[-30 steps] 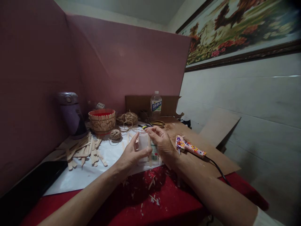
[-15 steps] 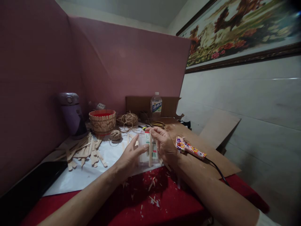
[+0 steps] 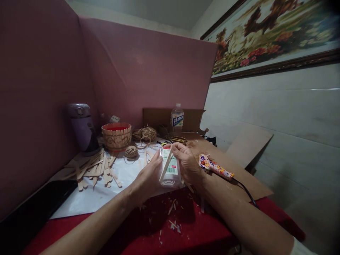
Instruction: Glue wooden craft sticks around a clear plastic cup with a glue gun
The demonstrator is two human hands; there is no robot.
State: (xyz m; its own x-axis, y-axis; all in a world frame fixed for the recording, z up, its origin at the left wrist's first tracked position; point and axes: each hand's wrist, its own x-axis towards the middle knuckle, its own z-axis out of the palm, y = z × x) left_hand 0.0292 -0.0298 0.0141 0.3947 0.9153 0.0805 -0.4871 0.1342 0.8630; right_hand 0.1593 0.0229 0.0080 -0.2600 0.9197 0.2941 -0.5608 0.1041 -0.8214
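A clear plastic container [image 3: 174, 179] with a green, white and red label lies between my hands, its ringed base facing me. My left hand [image 3: 148, 173] grips its left side, thumb on top near the label. Between the thumb and fingers of my right hand [image 3: 187, 161] is the upper end of a flat wooden craft stick [image 3: 166, 165], which slants across the label. The right hand's other fingers are partly hidden behind the container's right side. Just right of that hand, a flower-patterned glue gun [image 3: 216, 168] rests on cardboard.
Loose craft sticks [image 3: 98, 168] are heaped on white paper [image 3: 77, 202] at left. Behind stand a purple flask [image 3: 83, 131], a stick-covered basket [image 3: 116, 138], twine balls [image 3: 131, 152] and a plastic bottle [image 3: 177, 118]. Wood scraps [image 3: 174, 225] litter the red cloth [image 3: 143, 233].
My left hand has closed onto the container's left side from a spread pose. The stick has tilted from upright to slanting, its lower end swinging left.
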